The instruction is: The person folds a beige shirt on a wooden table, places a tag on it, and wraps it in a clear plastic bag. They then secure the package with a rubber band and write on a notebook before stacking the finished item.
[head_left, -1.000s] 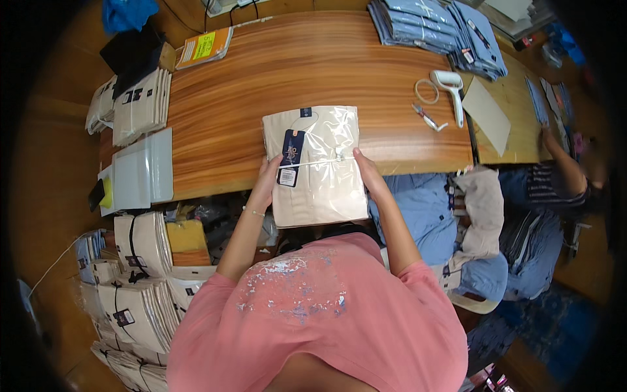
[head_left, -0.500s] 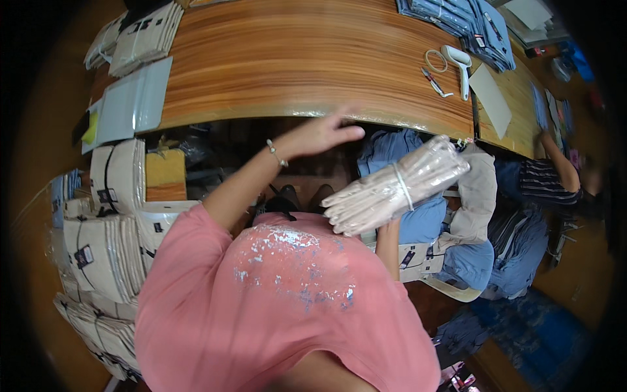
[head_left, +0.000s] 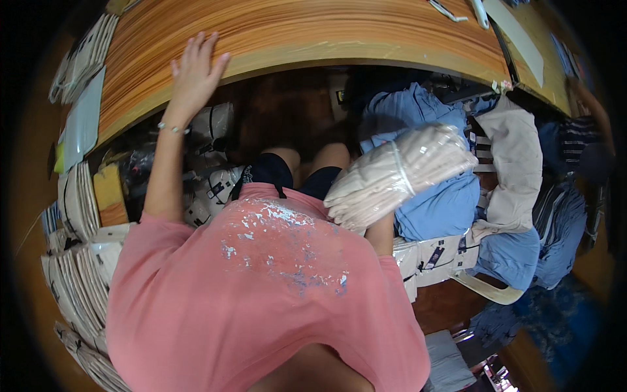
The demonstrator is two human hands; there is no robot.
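A bundle of folded beige garments (head_left: 408, 173) in clear plastic, tied round with a pale band, lies slanted across my right forearm (head_left: 381, 236). My right hand itself is hidden under the bundle, which it holds up. My left hand (head_left: 197, 70) rests near the front edge of the wooden table (head_left: 313, 29), palm down, fingers spread, with nothing in it. A beaded bracelet (head_left: 173, 128) circles that wrist.
Beige garment stacks (head_left: 78, 274) stand to my left, and more (head_left: 88, 59) lie on the table's far left. Blue garments (head_left: 437, 202) and a beige one (head_left: 513, 163) drape a chair (head_left: 486, 289) on my right. Another person's arm (head_left: 591, 108) shows at far right.
My left hand has moved left, from over the table's front edge onto the tabletop. The bundle stays on my right arm. The view has shifted, with the table now higher in it.
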